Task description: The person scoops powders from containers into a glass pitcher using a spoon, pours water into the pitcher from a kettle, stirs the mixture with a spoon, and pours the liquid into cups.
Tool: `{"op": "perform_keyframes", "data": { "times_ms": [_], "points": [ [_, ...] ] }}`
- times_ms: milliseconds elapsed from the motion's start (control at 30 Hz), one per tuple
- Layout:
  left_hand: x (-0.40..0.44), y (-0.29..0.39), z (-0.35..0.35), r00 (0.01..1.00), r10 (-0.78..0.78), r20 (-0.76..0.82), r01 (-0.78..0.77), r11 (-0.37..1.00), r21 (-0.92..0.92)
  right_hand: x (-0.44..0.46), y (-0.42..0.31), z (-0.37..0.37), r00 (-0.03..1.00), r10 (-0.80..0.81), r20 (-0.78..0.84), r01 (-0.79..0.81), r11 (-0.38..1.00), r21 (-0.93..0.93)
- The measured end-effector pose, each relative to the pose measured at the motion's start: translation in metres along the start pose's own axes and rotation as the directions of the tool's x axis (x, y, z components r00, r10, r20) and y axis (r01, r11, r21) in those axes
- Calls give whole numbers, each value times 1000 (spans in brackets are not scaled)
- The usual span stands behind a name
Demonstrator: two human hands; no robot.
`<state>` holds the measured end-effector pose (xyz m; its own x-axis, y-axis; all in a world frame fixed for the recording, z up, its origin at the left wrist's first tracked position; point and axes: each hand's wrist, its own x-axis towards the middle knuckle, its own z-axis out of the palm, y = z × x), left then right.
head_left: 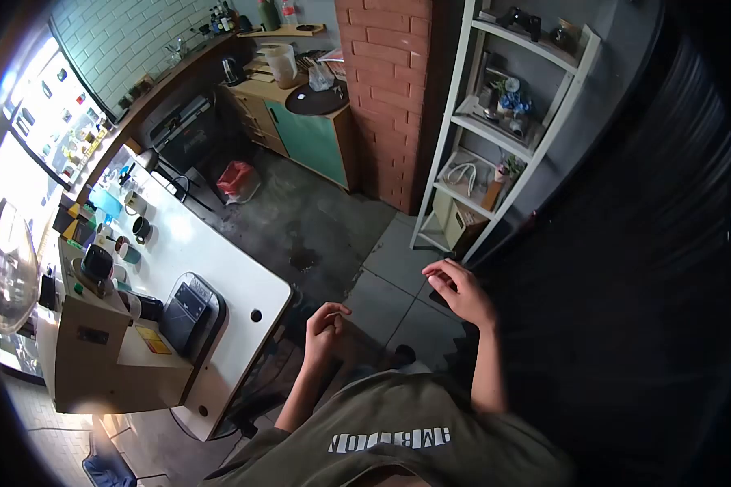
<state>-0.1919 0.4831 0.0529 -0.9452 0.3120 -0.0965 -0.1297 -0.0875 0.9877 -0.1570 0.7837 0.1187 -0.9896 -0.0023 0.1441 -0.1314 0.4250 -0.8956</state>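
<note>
Both hands hang in the air over the grey floor, in front of the dark green shirt [406,406] with white letters. My left hand [325,329] is to the right of the white table [227,284], its fingers loosely bent and nothing seen in them. Farther right, my right hand [456,288] is raised with the fingers slightly curved and apart, holding nothing. It is below the white shelf unit [495,126] in the view, not touching it. A black scale [188,312] lies on the table's near part.
A large beige machine [97,357] occupies the table's left side. Several cups, one of them dark [141,227], stand behind it. Beyond are a green cabinet [309,146], a red brick pillar [386,97] and a red-lined bin [237,178]. A dark surface [617,325] fills the right side.
</note>
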Motion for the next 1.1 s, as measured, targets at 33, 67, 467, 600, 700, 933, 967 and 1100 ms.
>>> {"op": "perform_keyframes", "data": {
  "times_ms": [33,67,467,600,700,933,967,1100],
  "points": [
    [8,-1,5,999,-8,-48,10,1000,29,7,5,-6,1000,-4,-2,4,1000,-14],
    [15,0,8,999,-2,-54,4,1000,30,14,7,-12,1000,-7,0,7,1000,-2],
    [87,-11,9,972,-14,-234,-3,997,-74,137,38,-7,922,-51,384,33,998,55],
    [128,-13,-4,959,-5,-285,-24,995,-99,199,42,0,878,-82,471,63,996,55],
    [175,-6,-19,939,-26,-343,-34,985,-168,255,53,0,865,-55,498,16,996,83],
    [282,28,-65,896,106,-431,-165,981,-101,395,48,7,841,-149,520,133,989,68],
    [292,31,-71,891,131,-435,-183,980,-80,409,46,10,848,-158,505,143,987,69],
    [320,50,-90,890,100,-446,-134,990,-47,467,71,34,820,-173,546,64,975,212]
  ]
}}
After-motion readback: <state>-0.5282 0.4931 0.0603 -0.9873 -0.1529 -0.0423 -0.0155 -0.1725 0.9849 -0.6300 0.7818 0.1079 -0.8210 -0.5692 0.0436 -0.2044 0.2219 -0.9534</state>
